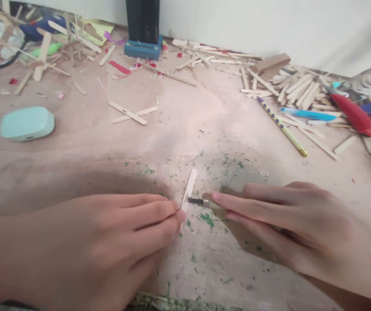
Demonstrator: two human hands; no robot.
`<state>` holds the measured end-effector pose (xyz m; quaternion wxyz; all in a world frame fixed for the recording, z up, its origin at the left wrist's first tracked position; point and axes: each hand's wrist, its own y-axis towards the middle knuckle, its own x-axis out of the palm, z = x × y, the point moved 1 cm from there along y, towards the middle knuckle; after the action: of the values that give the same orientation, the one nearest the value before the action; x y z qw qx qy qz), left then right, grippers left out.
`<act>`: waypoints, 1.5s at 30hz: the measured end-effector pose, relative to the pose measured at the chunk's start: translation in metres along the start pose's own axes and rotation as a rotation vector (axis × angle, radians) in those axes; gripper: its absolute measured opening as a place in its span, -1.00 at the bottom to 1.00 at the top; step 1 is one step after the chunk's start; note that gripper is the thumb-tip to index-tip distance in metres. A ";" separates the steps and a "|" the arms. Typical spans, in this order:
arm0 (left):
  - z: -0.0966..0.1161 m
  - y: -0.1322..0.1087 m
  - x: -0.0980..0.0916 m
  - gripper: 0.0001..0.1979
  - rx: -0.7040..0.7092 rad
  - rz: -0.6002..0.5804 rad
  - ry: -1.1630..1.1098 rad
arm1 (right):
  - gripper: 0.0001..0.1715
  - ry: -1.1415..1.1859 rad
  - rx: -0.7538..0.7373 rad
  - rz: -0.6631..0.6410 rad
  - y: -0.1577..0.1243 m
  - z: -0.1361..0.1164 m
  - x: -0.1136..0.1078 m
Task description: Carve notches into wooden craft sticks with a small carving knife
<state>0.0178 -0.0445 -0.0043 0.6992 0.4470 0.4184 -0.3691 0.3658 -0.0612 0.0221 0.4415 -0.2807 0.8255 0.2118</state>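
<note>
My left hand [114, 235] pinches the lower end of a wooden craft stick [190, 182] against the table. The stick tilts, its rounded far end pointing away from me and slightly right. In my right hand [297, 226] is a small craft knife [199, 201] with a dark narrow blade, a metal collar and a light handle, mostly hidden by the fingers. Its blade tip meets the stick's right edge, just beyond my left fingertips. Green shavings [207, 220] are scattered on the table around both hands.
Two crossed craft sticks [129, 113] lie farther back. A mint-coloured case [27, 123] sits at left, a dotted pencil [283, 126] at right. Beyond the pencil are piled sticks [299, 88], a blue pen [308, 114] and a red-handled tool [354, 114]. A black upright object [142, 21] stands behind.
</note>
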 end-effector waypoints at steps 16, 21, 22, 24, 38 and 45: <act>0.012 -0.010 -0.002 -0.75 0.204 -0.044 0.221 | -0.60 0.063 -0.048 0.034 0.014 -0.009 -0.001; 0.019 -0.009 0.000 -0.79 0.162 -0.057 0.228 | -0.61 0.046 -0.030 0.015 0.019 -0.018 -0.002; 0.019 -0.008 0.000 -0.81 0.163 -0.063 0.226 | -0.61 0.040 -0.030 0.005 0.021 -0.020 -0.002; 0.017 -0.006 -0.003 -0.83 0.182 -0.069 0.216 | -0.60 0.052 -0.015 -0.007 0.024 -0.020 -0.002; 0.018 -0.003 0.000 -0.67 0.159 -0.024 0.174 | -0.65 0.043 0.008 0.045 0.019 -0.014 -0.005; 0.028 0.011 0.012 -0.48 0.059 0.000 0.124 | -0.60 0.099 -0.007 0.003 0.018 -0.013 -0.004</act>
<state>0.0392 -0.0685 -0.0051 0.6587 0.4893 0.4498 -0.3527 0.3473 -0.0544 0.0341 0.3986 -0.2911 0.8461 0.2011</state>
